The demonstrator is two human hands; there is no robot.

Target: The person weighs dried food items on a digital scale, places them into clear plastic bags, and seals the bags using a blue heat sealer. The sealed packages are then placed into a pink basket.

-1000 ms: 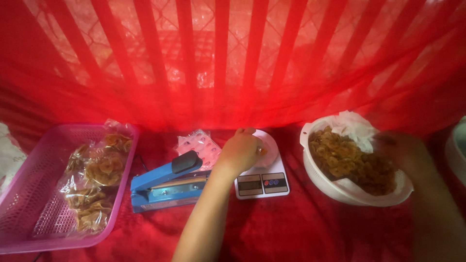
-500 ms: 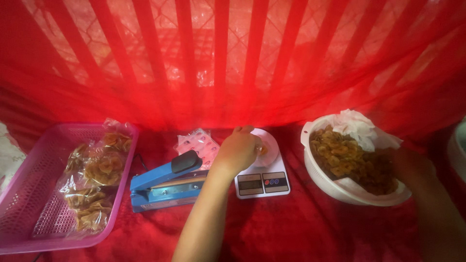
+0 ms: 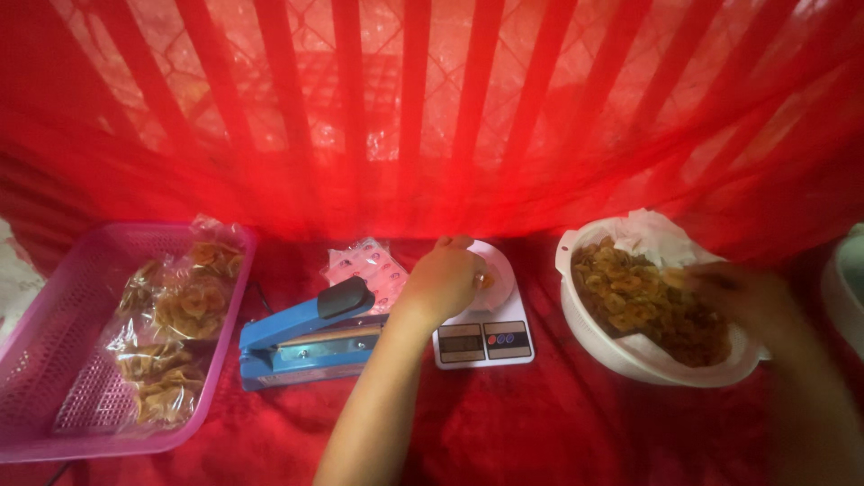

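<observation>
A red cloth (image 3: pixel 540 432) covers the whole surface, and red netting over slats hangs behind it, tinting everything; in the middle stands one small white kitchen scale (image 3: pixel 483 324), its display turned toward the person, presumably so the reading is easy to see. The left hand (image 3: pixel 443 281) rests over the scale's round platform, its grip closed lightly on a small orange-brown piece of snack, apparently to steady what is being weighed. The right hand (image 3: pixel 751 301) is blurred over the one white bowl (image 3: pixel 630 360), which sits close on that side within easy reach; whether its grip is wide or narrow I cannot tell. The bowl is lined with white paper (image 3: pixel 652 236) and heaped with fried chips (image 3: pixel 630 292). Just left of the scale lies one blue heat sealer (image 3: pixel 310 337), arm down, handy for closing bags; behind it, one flat stack of clear bags (image 3: pixel 364 265). Farthest left, one pink basket (image 3: pixel 54 360) collects the filled packets (image 3: pixel 175 333); I count about four, though they overlap.
</observation>
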